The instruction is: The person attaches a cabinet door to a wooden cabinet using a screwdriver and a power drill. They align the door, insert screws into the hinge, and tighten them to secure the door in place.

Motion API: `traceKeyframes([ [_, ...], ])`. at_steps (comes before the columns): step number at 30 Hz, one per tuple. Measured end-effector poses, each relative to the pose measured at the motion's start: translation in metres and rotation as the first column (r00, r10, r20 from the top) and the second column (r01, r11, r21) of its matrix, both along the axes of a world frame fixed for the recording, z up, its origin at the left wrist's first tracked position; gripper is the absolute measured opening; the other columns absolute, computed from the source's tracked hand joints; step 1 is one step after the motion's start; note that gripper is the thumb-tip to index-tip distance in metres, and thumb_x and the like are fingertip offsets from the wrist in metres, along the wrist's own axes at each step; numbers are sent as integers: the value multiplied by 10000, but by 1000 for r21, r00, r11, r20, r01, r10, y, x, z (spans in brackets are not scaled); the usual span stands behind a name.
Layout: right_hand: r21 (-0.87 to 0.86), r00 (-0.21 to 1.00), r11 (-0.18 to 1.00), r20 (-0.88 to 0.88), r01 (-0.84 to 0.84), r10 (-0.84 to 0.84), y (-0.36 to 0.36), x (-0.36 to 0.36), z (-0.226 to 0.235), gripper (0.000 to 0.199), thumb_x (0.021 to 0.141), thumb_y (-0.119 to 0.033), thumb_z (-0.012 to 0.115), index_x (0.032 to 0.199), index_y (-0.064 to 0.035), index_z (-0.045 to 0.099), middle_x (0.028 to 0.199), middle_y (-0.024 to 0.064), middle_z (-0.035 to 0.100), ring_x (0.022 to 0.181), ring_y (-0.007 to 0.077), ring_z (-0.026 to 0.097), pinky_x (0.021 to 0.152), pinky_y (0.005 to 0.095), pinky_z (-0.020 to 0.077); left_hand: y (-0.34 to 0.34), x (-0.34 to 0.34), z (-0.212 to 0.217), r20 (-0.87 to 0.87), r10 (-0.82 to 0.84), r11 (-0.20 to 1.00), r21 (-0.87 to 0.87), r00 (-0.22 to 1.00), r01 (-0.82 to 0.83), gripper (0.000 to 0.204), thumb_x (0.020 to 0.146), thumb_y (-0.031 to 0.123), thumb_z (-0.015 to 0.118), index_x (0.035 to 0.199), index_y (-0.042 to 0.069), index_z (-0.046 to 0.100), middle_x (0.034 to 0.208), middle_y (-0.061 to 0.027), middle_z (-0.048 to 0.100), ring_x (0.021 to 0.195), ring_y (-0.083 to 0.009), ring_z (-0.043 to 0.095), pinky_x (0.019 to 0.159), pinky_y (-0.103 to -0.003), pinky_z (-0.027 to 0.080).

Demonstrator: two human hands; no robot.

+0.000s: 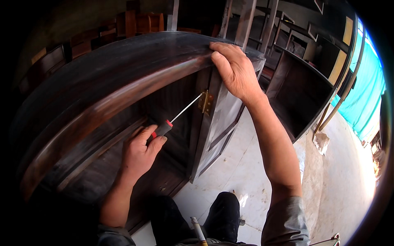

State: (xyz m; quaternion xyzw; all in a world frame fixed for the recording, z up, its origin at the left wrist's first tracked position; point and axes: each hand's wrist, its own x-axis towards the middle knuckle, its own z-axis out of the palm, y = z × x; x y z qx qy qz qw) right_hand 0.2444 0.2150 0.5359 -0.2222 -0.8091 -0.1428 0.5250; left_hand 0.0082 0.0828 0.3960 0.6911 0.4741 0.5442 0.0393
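Note:
My left hand [141,149] is closed around the red and dark grey handle of a screwdriver [164,128]. Its thin shaft slants up to the right, and the tip meets a brass hinge [205,102]. That hinge joins the inner frame of a dark brown wooden cabinet [119,88] to its swung-out door [221,119]. Over the cabinet's top right corner lies my right hand [234,67], fingers stretched out on the wood and thumb near the front edge. Whether the tip sits in a screw head is too small to tell.
Several small metal pieces [163,189] lie on the cabinet's bottom board. Another dark open cabinet [301,90] stands to the right, below stacked wooden frames. A turquoise sheet [357,90] hangs farther right. Pale tiles [230,168] cover the floor. A lit cigarette [198,230] juts in at the bottom.

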Motion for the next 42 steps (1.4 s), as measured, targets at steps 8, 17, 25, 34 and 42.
traceKeyframes([
  [8, -20, 1000, 1000, 5, -15, 15, 1, 1, -2, 450, 939, -357, 523, 1081, 50, 653, 1116, 204, 660, 1079, 378, 581, 967, 416, 433, -8, -2, 12, -230, 148, 986, 110, 962, -126, 331, 776, 142, 760, 1048, -7, 642, 820, -122, 583, 684, -290, 612, 587, -366, 494],
  [17, -29, 1000, 1000, 6, -8, 8, 1, -1, -2, 442, 940, -344, 521, 1089, 51, 651, 1133, 202, 657, 1098, 372, 576, 978, 411, 431, -23, -1, 29, -491, 396, 909, 330, 776, -255, 390, 755, 164, 778, 1092, 29, 637, 855, -85, 575, 669, -291, 621, 573, -375, 512],
  [25, -33, 1000, 999, 2, -31, 31, 2, 0, -3, 422, 934, -330, 535, 1078, 49, 655, 1121, 205, 660, 1086, 377, 583, 972, 413, 435, -26, 0, 32, -472, 391, 910, 326, 790, -255, 391, 734, 152, 790, 1074, 28, 642, 835, -84, 565, 656, -290, 624, 558, -374, 511],
  [34, -33, 999, 999, 2, -36, 37, 0, 1, 0, 408, 928, -309, 549, 1074, 57, 653, 1114, 208, 661, 1079, 379, 587, 967, 416, 437, -24, -2, 32, -438, 310, 941, 265, 844, -209, 377, 749, 151, 785, 1070, 15, 642, 822, -92, 566, 646, -290, 626, 546, -378, 508],
  [42, -28, 999, 999, 12, -34, 34, 1, 0, -1, 421, 932, -319, 541, 1075, 61, 652, 1115, 212, 660, 1084, 378, 586, 973, 416, 433, -24, -3, 31, -429, 292, 948, 249, 855, -199, 370, 759, 151, 779, 1073, 13, 643, 824, -97, 571, 649, -289, 629, 551, -373, 508],
])
